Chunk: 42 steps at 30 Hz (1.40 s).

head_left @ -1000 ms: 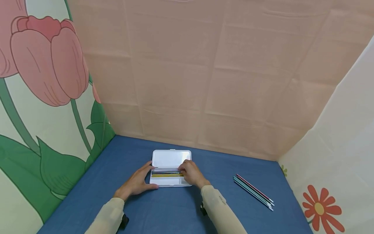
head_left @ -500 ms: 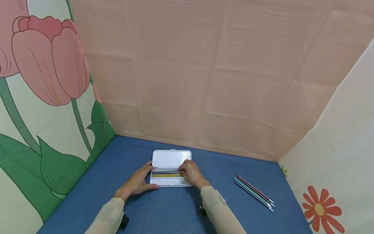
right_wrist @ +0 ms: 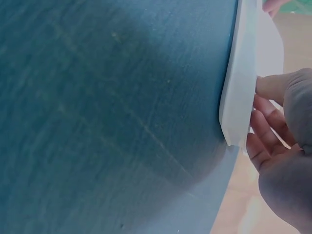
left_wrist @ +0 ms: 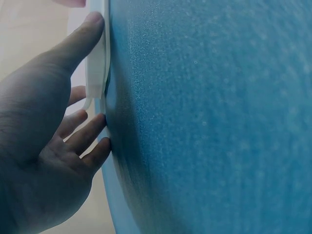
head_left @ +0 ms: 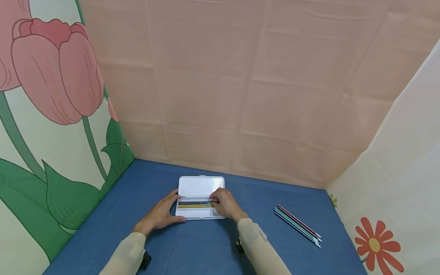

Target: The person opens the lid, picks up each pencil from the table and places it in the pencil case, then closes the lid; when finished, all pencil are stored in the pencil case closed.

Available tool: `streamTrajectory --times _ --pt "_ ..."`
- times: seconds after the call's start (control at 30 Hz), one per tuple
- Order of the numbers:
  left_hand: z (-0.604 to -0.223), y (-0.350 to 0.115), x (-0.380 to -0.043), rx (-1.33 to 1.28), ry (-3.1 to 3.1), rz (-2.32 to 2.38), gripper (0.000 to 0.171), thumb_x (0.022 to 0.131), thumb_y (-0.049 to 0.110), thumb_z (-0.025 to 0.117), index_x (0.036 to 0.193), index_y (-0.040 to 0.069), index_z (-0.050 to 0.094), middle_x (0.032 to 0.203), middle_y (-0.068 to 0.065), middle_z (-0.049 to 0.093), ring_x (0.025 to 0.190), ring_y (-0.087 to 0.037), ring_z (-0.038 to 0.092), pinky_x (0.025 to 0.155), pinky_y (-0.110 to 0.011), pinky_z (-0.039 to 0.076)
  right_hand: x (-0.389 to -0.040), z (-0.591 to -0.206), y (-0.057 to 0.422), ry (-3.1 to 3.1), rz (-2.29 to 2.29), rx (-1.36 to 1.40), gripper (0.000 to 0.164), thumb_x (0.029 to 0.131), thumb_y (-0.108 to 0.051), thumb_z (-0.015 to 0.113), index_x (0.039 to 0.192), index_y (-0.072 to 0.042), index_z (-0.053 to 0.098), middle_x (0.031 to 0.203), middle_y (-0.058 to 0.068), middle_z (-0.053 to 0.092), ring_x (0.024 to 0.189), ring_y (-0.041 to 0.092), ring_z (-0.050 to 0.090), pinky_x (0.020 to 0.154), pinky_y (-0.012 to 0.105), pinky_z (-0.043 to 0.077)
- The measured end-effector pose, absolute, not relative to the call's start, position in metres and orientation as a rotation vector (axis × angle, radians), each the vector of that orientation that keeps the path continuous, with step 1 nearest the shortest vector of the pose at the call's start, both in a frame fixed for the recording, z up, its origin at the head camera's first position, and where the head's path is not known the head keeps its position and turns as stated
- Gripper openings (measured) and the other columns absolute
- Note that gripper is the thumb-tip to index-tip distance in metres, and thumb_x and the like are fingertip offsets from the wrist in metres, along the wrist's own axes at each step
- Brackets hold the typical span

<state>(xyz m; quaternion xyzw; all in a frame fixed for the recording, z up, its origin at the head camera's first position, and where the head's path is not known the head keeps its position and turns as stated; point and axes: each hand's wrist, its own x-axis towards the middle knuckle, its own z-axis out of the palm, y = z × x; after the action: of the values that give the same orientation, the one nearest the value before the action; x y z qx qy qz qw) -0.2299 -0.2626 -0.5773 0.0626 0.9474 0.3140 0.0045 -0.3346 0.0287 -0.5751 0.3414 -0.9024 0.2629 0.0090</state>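
A white pencil case [head_left: 201,186] lies open on the blue cloth, its lid tipped back. Several pencils [head_left: 195,205], dark ones behind yellow ones, lie side by side across its tray. My left hand [head_left: 160,214] holds the case at its left end, thumb at the front edge and fingers toward the hinge. In the left wrist view, the thumb [left_wrist: 87,36] presses along the case wall. My right hand [head_left: 227,204] reaches into the tray's right side, thumb and fingertips pinching at the pencils' right ends. The hand hides those ends, also in the right wrist view.
To the right, several loose pencils [head_left: 297,226], teal and dark red with pale ends, lie slanted in a bundle on the blue cloth [head_left: 192,252]. A beige sheet [head_left: 240,95] hangs behind; flower-printed sheets stand at both sides.
The right thumb and fingertips have shifted slightly over the pencil ends, and the dark pencils sit a little closer to the yellow ones. The left hand and the case stay in place.
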Motion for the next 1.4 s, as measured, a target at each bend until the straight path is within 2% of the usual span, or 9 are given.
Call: streamTrajectory --times 0.23,0.53,0.77,1.03,1.4 --pt "-0.576 -0.262 -0.230 0.188 2.967 0.981 0.093 0.089 0.050 0.097 0.160 0.006 0.057 0.185 -0.021 0.034 0.167 -0.051 0.041 0.131 -0.074 0.040 -0.329 -0.568 0.033 -2.852 0.900 1.031 0.020 0.104 -0.010 0.080 0.123 -0.010 0.085 0.122 0.005 0.080 0.113 0.021 0.072 0.101 0.044 0.063" --pt "-0.576 -0.262 -0.229 0.178 2.966 0.986 0.093 0.088 0.048 0.098 0.160 0.006 0.057 0.185 -0.020 0.034 0.167 -0.051 0.041 0.130 -0.075 0.040 -0.322 -0.566 0.041 -2.814 0.959 1.061 0.028 0.106 -0.013 0.079 0.133 -0.005 0.079 0.132 0.010 0.079 0.117 0.023 0.075 0.103 0.045 0.064" --pt "-0.575 -0.261 -0.229 0.173 2.963 0.994 0.093 0.088 0.048 0.098 0.160 0.006 0.057 0.185 -0.020 0.034 0.167 -0.051 0.040 0.131 -0.074 0.039 -0.314 -0.561 0.051 -2.784 0.983 1.075 0.036 0.107 -0.017 0.079 0.139 -0.002 0.076 0.138 0.014 0.078 0.130 0.031 0.074 0.113 0.055 0.061" --pt "-0.573 -0.262 -0.228 0.190 2.967 1.009 0.091 0.089 0.046 0.097 0.160 0.005 0.057 0.185 -0.020 0.034 0.167 -0.051 0.040 0.131 -0.075 0.039 -0.303 -0.559 0.071 -2.806 1.044 1.039 0.041 0.110 -0.021 0.075 0.146 -0.004 0.071 0.148 0.014 0.074 0.141 0.035 0.068 0.121 0.061 0.055" --pt "-0.577 -0.262 -0.229 0.175 2.963 0.993 0.093 0.089 0.048 0.098 0.161 0.007 0.057 0.185 -0.020 0.034 0.167 -0.051 0.040 0.132 -0.074 0.039 -0.288 -0.559 0.105 -2.839 1.061 0.952 0.049 0.110 -0.023 0.076 0.154 -0.006 0.065 0.156 0.015 0.069 0.148 0.039 0.064 0.123 0.066 0.052"
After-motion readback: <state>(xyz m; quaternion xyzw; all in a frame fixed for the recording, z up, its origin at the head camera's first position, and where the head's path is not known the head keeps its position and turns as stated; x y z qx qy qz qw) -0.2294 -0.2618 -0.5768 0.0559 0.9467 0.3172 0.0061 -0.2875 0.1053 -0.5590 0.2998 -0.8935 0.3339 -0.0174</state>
